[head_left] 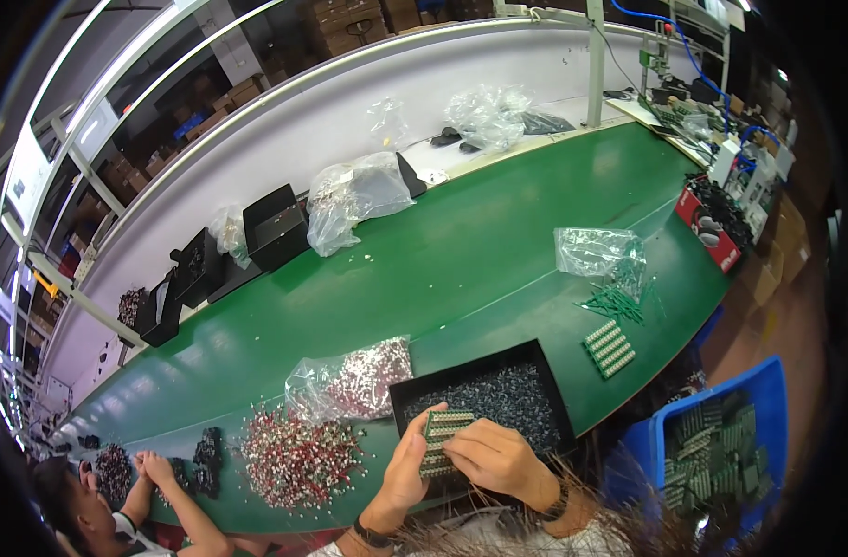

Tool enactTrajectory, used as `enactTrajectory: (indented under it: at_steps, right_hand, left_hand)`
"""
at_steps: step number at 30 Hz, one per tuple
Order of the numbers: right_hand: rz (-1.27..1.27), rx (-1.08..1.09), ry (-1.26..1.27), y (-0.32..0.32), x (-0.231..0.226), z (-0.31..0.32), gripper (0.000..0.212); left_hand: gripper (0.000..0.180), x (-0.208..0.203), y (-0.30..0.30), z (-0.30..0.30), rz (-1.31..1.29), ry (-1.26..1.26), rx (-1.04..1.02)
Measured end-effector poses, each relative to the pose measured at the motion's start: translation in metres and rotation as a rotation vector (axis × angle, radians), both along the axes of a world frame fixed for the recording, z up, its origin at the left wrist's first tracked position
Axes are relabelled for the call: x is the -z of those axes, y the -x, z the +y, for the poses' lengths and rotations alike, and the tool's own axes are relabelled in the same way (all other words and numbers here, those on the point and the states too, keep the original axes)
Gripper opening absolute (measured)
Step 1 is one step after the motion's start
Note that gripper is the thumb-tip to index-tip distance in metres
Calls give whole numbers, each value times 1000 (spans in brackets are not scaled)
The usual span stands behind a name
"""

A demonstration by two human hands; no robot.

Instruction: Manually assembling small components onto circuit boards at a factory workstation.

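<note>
My left hand [405, 469] grips a green circuit board panel [445, 424] by its left side, with the thumb along the edge. Pale components run in rows across the panel. My right hand [500, 457] is closed in a pinch over the panel's right side; whatever its fingertips hold, if anything, is hidden. Both hands are above the near edge of a black tray [556, 392] full of small dark parts [507, 399]. Left of the tray lies a heap of small red and white parts [299, 457], beside a clear bag [373, 376] of similar ones.
Another panel [610, 349] lies right of the tray, near thin green pieces [614, 302] and a clear bag [596, 249]. A blue bin [658, 464] of boards stands lower right. Black boxes [276, 223] line the far edge. A co-worker's hands [153, 467] are at far left.
</note>
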State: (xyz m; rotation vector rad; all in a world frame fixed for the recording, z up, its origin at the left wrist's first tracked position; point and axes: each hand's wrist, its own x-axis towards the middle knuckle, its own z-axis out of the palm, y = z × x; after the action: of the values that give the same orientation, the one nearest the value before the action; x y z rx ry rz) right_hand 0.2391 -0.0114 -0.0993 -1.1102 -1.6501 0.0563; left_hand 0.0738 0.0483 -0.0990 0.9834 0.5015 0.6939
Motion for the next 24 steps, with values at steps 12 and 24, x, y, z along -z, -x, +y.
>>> enactTrajectory:
  at_steps: [12,24]
  right_hand:
    - [40,47,72,-10,-6,-3,23]
    - [73,38,38,-16,-1,-13,23]
  left_hand:
    - [64,0,2,2,-28,20,-32]
    - [63,-8,2,2,-56,41,-34]
